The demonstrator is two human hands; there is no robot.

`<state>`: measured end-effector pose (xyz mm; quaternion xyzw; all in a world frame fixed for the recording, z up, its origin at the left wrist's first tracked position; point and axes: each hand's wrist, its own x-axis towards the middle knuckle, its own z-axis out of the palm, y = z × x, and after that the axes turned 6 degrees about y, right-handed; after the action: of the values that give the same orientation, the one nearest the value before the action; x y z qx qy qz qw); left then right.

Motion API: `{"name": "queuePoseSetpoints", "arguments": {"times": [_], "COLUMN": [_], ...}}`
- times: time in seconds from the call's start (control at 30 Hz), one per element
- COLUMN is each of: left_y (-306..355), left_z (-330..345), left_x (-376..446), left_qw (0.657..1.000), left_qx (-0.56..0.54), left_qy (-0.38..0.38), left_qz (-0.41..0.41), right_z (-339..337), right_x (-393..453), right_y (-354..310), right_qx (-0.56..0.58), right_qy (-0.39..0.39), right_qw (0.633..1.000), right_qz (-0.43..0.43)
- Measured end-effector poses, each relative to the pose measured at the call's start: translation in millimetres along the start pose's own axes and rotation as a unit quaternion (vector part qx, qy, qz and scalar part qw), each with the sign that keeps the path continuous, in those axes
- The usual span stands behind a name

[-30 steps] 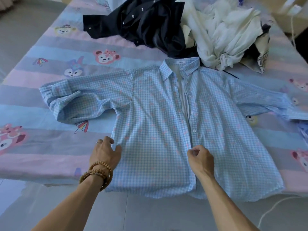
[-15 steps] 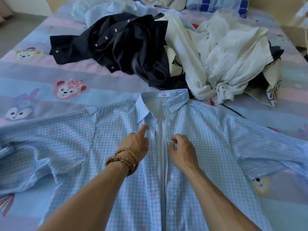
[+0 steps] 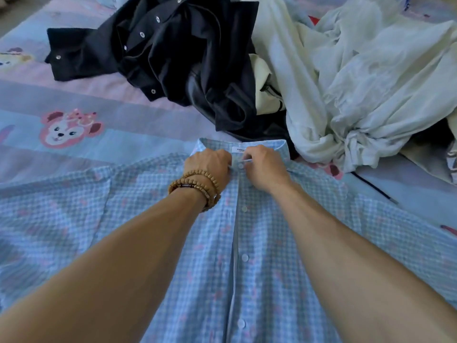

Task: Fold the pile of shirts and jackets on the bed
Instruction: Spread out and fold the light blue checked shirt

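One blue gingham shirt [image 3: 272, 268] is laid flat on the bed, and four white buttons are counted down its placket [image 3: 241, 243]. Behind it, one black snap-button jacket [image 3: 173, 50] and one heap of white garments [image 3: 358, 78] are seen, the number of pieces in the heap not being discernible. Two hands are counted, the left hand [image 3: 210, 164] and the right hand [image 3: 263, 167], with one beaded bracelet [image 3: 197, 184] wound in several strands, and one pink cartoon bear face [image 3: 66, 128] is printed in full on the bedsheet [image 3: 111, 149].

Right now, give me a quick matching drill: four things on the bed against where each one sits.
Things:
1. checked shirt
2. black jacket
3. cream garment
4. beaded bracelets

Places:
A. far right of the pile
B. on the left wrist
C. spread flat nearest the camera
D. far left of the pile

Pairs: 1-C, 2-D, 3-A, 4-B
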<state>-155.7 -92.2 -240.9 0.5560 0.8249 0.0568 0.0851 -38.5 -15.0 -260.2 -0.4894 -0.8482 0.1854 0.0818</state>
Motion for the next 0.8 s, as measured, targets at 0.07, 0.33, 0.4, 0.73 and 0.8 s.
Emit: {"name": "queuePoseSetpoints", "arguments": {"times": [0.07,0.33,0.4,0.73,0.8], "left_y": [1,-2,-5,-142,-170], "left_z": [3,31,25,-13,-16], "left_x": [9,26,25,9,10], "left_qw": [1.000,0.995,0.986,0.992,0.986], "left_qx": [0.003,-0.093,-0.157,0.014,0.054], "left_qy": [-0.001,-0.009,-0.040,-0.054,-0.114], "left_qz": [-0.009,-0.033,-0.021,-0.113,-0.113], "right_z": [-1,24,23,5,16], "right_x": [7,9,11,33,49], "right_y": [-2,5,0,-88,-97], "right_qx": [0.085,0.121,0.102,-0.070,-0.037], "right_qy": [0.026,-0.012,-0.026,-0.040,-0.120], "right_qw": [0.996,0.989,0.990,0.989,0.977], "right_qz": [0.029,0.085,0.088,0.120,0.172]}}
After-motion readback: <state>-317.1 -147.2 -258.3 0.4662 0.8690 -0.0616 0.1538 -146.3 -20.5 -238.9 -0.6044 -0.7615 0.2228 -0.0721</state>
